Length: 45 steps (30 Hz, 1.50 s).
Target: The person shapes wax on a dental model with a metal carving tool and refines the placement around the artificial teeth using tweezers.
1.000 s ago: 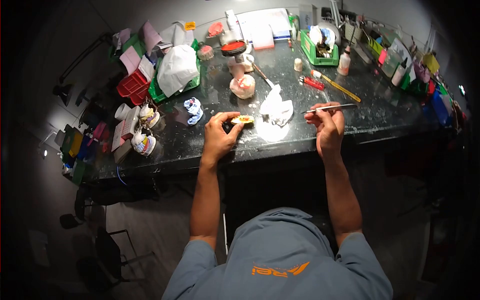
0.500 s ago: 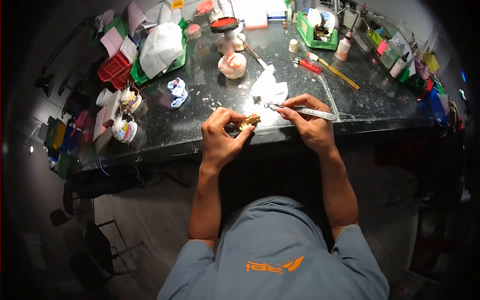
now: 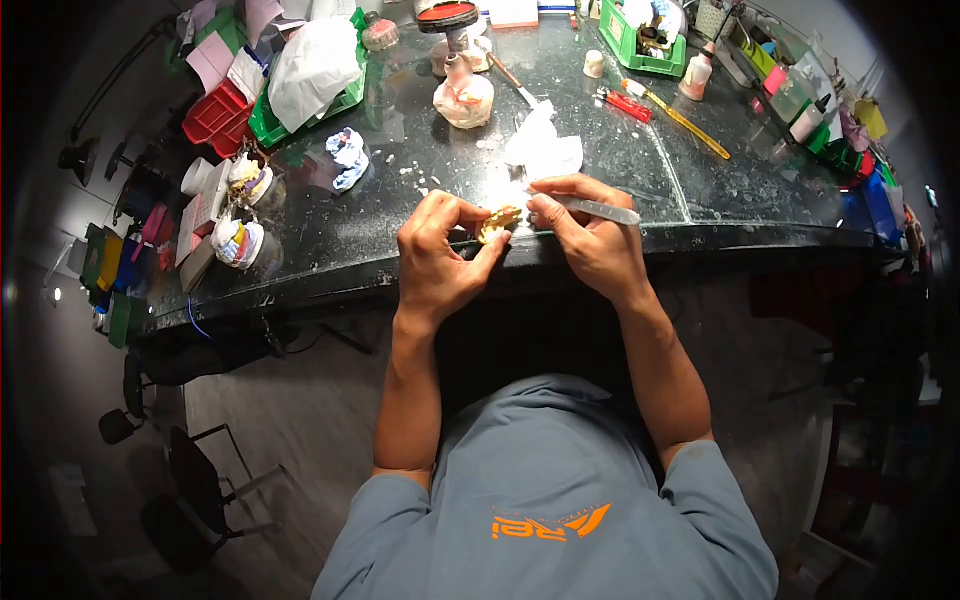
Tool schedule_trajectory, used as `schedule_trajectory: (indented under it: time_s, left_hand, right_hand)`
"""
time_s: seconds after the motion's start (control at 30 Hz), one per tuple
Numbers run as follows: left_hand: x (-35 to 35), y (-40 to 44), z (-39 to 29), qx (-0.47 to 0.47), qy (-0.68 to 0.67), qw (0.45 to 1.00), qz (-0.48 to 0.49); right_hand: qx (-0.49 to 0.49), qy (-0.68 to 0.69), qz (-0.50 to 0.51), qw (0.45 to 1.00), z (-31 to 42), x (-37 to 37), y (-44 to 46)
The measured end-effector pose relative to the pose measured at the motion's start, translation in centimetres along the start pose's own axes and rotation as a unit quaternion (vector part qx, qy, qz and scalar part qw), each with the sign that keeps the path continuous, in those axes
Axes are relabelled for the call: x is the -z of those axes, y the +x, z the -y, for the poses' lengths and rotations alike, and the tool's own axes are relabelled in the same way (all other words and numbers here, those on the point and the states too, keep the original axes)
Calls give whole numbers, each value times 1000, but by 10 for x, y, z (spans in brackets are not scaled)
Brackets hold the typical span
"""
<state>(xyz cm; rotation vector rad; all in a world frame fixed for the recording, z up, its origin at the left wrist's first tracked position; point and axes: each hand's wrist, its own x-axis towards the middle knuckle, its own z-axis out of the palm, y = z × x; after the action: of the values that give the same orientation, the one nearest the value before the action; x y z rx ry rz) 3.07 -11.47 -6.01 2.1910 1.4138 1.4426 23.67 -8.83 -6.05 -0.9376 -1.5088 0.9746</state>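
Observation:
Pinched between the thumb and fingers of my left hand [image 3: 443, 256] is a small yellowish piece [image 3: 497, 224], near the front edge of the dark table. My right hand [image 3: 598, 240] grips a thin metal tool [image 3: 602, 210], its tip pointing left toward the piece; whether the two touch I cannot tell. Just beyond my hands a crumpled white cloth [image 3: 543, 143] lies under bright light. Behind it a brush [image 3: 513, 80] rests with its end near the cloth.
A round burner-like jar [image 3: 463, 97] stands behind the hands. Blue-and-white material [image 3: 347, 160] and a dental model [image 3: 238, 243] are at the left. A red tool [image 3: 624, 104], a yellow stick [image 3: 690, 125] and a green bin [image 3: 640, 45] are at the right.
My right hand has moved left, bringing the metal tool close to the yellowish piece. The piece is now tilted up in my left hand. The view has shifted, so the tabletop appears higher.

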Motion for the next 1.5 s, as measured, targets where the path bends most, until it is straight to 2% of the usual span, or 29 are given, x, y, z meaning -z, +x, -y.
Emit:
schedule_trajectory:
  time_s: [0.17,0.27,0.37,0.47,0.57,0.67,0.77,0.9,0.93,1.03,1.13,1.23,1.5]
  left_hand:
    - [-2,1,-1,5,-25,1000,-12]
    - [-3,1,0,-14,-17,1000,-17]
    - [-2,1,-4,12,-26,1000,-5]
    - [-2,1,-3,2,-19,1000,-6]
    - [-1,0,-3,-2,-5,1000,-2]
    - [-2,0,-3,4,-20,1000,-7]
    - [-4,-1,-1,-15,-9,1000,-13]
    - [-4,-2,1,-11,-7,1000,-10]
    - [-5,-2,2,-11,-7,1000,-10]
    - [-4,-1,2,-17,-9,1000,-12]
    - [-3,-1,0,-16,-17,1000,-13]
    - [-4,-2,0,-18,-14,1000,-9]
    - [-3,-3,2,-29,-3,1000,-8]
  right_hand:
    - [22,-70,13,997,5,0,0]
    - [28,-81,28,996,10,-1,-1]
    - [72,-44,7,996,7,-6,-3]
    - [93,-92,3,991,13,-7,-3]
    - [45,-94,-13,994,9,-8,-4]
    - [42,-47,-60,996,0,-9,-5]
    - [15,-12,-66,998,-1,-8,-6]
    - [24,88,-80,993,-1,-29,-12]
    - [59,117,-101,986,-7,-37,-12]
    - [45,67,-39,996,-5,-30,-18]
    - [66,36,-43,996,-8,-30,-18]
    - [129,-40,-44,990,-1,-27,-17]
    - [176,-49,-45,982,-6,-27,-16]
